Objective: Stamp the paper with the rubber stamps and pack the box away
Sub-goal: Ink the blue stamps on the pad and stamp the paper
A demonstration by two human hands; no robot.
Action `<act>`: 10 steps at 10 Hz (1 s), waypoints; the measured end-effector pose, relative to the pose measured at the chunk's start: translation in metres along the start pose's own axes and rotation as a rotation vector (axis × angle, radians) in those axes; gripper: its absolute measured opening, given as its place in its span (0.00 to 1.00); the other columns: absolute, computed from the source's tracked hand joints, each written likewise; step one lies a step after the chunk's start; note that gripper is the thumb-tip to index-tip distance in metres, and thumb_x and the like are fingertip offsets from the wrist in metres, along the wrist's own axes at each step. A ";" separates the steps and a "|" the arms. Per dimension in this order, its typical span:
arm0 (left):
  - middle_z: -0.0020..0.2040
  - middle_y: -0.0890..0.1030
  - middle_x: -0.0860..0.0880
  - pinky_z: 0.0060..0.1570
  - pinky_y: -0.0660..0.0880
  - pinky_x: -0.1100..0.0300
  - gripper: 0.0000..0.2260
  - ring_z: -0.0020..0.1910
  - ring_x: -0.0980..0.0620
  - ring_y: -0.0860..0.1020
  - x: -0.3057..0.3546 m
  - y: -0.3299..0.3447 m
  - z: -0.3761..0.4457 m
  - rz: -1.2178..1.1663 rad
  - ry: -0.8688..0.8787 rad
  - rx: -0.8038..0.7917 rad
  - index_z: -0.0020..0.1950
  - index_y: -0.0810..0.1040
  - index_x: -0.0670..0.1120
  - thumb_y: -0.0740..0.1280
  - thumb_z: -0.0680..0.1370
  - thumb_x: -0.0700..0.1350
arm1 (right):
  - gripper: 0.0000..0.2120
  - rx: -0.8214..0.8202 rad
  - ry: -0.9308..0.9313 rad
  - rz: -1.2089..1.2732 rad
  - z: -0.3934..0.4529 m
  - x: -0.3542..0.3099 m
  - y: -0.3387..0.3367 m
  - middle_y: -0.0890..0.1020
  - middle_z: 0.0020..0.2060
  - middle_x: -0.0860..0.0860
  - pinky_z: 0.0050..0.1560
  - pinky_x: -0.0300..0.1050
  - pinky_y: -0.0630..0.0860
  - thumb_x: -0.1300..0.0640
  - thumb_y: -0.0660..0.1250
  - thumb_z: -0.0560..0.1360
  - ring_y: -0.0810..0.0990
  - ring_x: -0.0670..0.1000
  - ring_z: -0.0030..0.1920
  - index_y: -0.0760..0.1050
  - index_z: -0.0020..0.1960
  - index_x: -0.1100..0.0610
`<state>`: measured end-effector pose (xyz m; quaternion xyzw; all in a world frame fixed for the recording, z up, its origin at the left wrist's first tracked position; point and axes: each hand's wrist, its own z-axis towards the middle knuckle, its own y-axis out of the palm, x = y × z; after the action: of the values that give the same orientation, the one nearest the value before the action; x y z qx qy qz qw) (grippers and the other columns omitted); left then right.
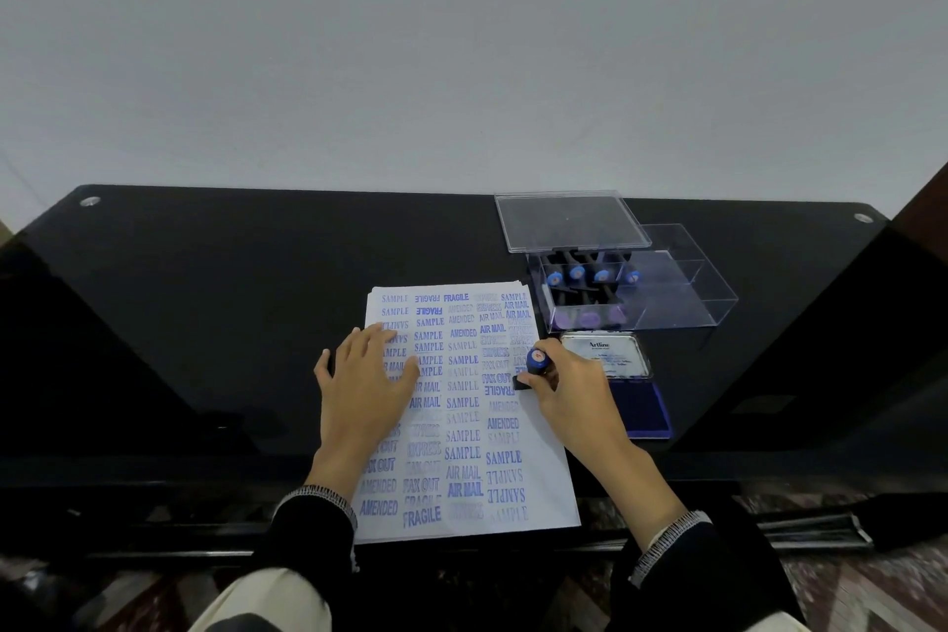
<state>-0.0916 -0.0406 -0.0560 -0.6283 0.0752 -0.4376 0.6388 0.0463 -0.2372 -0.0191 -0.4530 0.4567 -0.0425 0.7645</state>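
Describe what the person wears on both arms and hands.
Both arms are in long black sleeves. The left sleeve and the right sleeve each end in a cuff trimmed with a band of fine black-and-white pattern. The left hand and the right hand are bare: no gloves, and no rings or watch that show.
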 end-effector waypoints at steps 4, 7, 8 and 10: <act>0.73 0.66 0.54 0.74 0.47 0.45 0.22 0.74 0.53 0.59 0.000 0.000 0.000 0.013 0.001 0.001 0.70 0.68 0.52 0.59 0.79 0.59 | 0.06 0.091 0.003 -0.011 -0.006 0.002 0.011 0.78 0.38 0.49 0.34 0.30 0.68 0.60 0.71 0.74 0.76 0.47 0.38 0.74 0.48 0.56; 0.72 0.67 0.53 0.74 0.48 0.44 0.21 0.74 0.52 0.60 0.000 0.000 -0.001 0.003 0.008 0.009 0.70 0.68 0.52 0.60 0.79 0.58 | 0.07 0.056 0.023 0.008 -0.001 -0.002 0.005 0.76 0.33 0.45 0.35 0.30 0.71 0.61 0.71 0.73 0.76 0.41 0.34 0.73 0.46 0.56; 0.72 0.67 0.53 0.74 0.48 0.44 0.21 0.74 0.52 0.60 0.000 -0.001 0.000 0.002 0.008 0.011 0.70 0.68 0.52 0.60 0.79 0.58 | 0.07 0.074 0.027 0.058 -0.006 0.002 0.009 0.80 0.39 0.50 0.40 0.37 0.75 0.60 0.72 0.73 0.78 0.45 0.38 0.75 0.49 0.55; 0.72 0.67 0.53 0.74 0.49 0.44 0.22 0.74 0.52 0.61 0.001 -0.001 -0.001 0.001 0.006 0.010 0.70 0.69 0.52 0.60 0.78 0.58 | 0.06 0.287 0.260 0.410 -0.001 -0.001 -0.018 0.82 0.33 0.50 0.43 0.46 0.75 0.59 0.74 0.70 0.80 0.51 0.37 0.76 0.40 0.54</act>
<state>-0.0919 -0.0413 -0.0552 -0.6238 0.0750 -0.4396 0.6419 0.0515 -0.2480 -0.0056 -0.2289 0.6222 -0.0089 0.7486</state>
